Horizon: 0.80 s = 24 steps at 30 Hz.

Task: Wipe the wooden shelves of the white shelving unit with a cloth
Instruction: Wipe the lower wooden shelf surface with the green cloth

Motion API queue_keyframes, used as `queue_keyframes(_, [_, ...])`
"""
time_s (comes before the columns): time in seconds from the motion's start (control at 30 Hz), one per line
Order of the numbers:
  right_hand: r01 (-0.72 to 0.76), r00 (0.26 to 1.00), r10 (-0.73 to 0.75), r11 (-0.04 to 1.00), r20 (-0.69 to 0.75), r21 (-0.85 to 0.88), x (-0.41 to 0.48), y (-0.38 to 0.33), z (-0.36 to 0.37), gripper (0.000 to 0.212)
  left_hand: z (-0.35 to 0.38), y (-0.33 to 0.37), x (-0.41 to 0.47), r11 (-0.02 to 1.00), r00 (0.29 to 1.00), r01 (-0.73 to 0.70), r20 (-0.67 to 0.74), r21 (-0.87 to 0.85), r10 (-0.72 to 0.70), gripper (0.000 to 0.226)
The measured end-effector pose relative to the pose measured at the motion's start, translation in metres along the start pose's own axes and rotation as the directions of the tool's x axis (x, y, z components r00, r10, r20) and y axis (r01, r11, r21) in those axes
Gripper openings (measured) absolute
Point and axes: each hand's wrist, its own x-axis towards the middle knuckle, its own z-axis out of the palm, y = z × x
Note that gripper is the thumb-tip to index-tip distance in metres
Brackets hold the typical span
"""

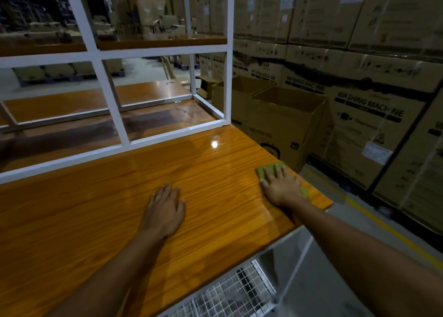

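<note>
Green cloth (pixel 269 170) mostly hidden under right hand (pixel 282 187), shelving unit (pixel 165 52) cut off top and left

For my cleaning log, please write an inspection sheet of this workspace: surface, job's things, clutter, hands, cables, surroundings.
Surface: glossy wooden shelf, one light glare.
Job's things: green cloth near the right edge; white frame behind.
Clutter: nothing seen.
Hands: right hand flat on the cloth; left hand flat on bare wood.
Cables: nothing seen.
Surroundings: open cardboard boxes, stacked washing-machine cartons, wire grid below.
</note>
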Motion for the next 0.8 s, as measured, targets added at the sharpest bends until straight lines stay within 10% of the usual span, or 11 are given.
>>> queue_keyframes(0.33, [0.423,0.906,-0.420,0.905,0.059,-0.048,-0.089,-0.112,0.027,0.063,0.003,-0.004,0.019,0.999,1.000,-0.011,0.010,0.032,0.011,0.059])
queue_keyframes(0.57, [0.099,0.995,-0.099,0.995,-0.018,-0.007,-0.038,-0.022,0.012,0.073,0.002,-0.004,0.059,0.998,0.996,-0.067,0.062,0.018,0.066,0.063])
queue_keyframes(0.8, [0.023,1.000,-0.023,1.000,-0.005,-0.016,0.077,-0.076,-0.001,0.067,0.004,-0.007,0.101,0.995,0.993,-0.102,0.056,-0.004,0.102,0.062])
